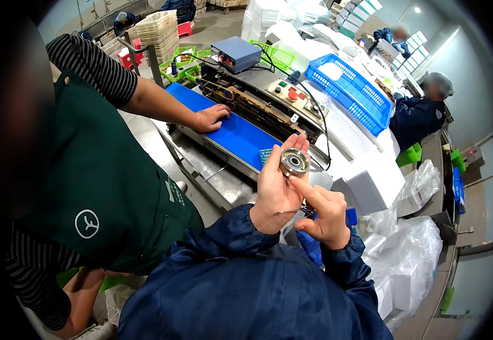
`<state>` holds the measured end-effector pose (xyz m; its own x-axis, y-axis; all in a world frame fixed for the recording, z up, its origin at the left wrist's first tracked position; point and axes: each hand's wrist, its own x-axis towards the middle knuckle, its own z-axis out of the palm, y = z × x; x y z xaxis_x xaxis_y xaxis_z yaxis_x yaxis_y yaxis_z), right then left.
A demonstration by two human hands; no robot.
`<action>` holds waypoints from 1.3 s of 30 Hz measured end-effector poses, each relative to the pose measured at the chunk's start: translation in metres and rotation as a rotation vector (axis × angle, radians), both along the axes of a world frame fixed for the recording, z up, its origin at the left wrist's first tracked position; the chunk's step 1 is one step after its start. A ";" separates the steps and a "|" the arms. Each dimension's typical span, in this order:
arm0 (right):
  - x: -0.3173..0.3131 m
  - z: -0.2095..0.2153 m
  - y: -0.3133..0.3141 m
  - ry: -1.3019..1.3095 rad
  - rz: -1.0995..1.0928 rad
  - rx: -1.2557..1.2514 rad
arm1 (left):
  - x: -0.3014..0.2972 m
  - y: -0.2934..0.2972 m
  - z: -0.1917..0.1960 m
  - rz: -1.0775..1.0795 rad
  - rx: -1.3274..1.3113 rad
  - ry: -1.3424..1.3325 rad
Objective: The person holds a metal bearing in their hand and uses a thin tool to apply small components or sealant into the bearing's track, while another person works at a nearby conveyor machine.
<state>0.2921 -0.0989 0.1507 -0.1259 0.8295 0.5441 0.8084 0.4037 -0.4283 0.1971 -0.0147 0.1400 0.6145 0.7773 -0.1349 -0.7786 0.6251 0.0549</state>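
Observation:
My left hand [276, 198] is palm up, thumb and fingers around a round metal wheel [295, 162] with a bearing-like centre. The index fingertip of my right hand [327, 212] touches the wheel's lower edge. Across my left wrist lies a thin metal rod-like tool [292, 211], held in my right hand; its dark end is partly hidden by the fingers. Just beyond my hands is a long machine with a blue conveyor belt [240, 135]. A small blue patterned piece [264, 157] lies on the belt, partly covered by my left hand.
A co-worker in a green apron [104, 187] stands at left, one hand [212, 118] on the belt. A control panel [296, 97] with a red button and a blue-grey box [236, 54] sit along the machine. Blue crate [351, 93], white foam box [371, 184] and plastic-wrapped boxes [408, 266] are right.

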 end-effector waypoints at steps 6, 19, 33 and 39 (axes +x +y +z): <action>-0.001 0.001 -0.002 0.035 -0.007 0.003 | -0.002 0.000 0.001 -0.013 -0.011 -0.012; -0.008 0.005 -0.046 1.522 0.365 -0.077 | -0.019 0.005 0.001 -0.088 -0.183 -0.131; -0.003 0.086 -0.051 1.311 1.517 -0.246 | -0.064 0.015 -0.006 -0.063 -0.109 -0.214; 0.043 -0.086 -0.061 1.381 -0.124 -0.893 | -0.083 0.018 -0.029 -0.037 -0.060 -0.154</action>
<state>0.3349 -0.1599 0.0646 0.1053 0.8900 -0.4436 -0.3508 -0.3842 -0.8540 0.1143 0.0028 0.1111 0.6596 0.7470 -0.0827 -0.7513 0.6522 -0.1012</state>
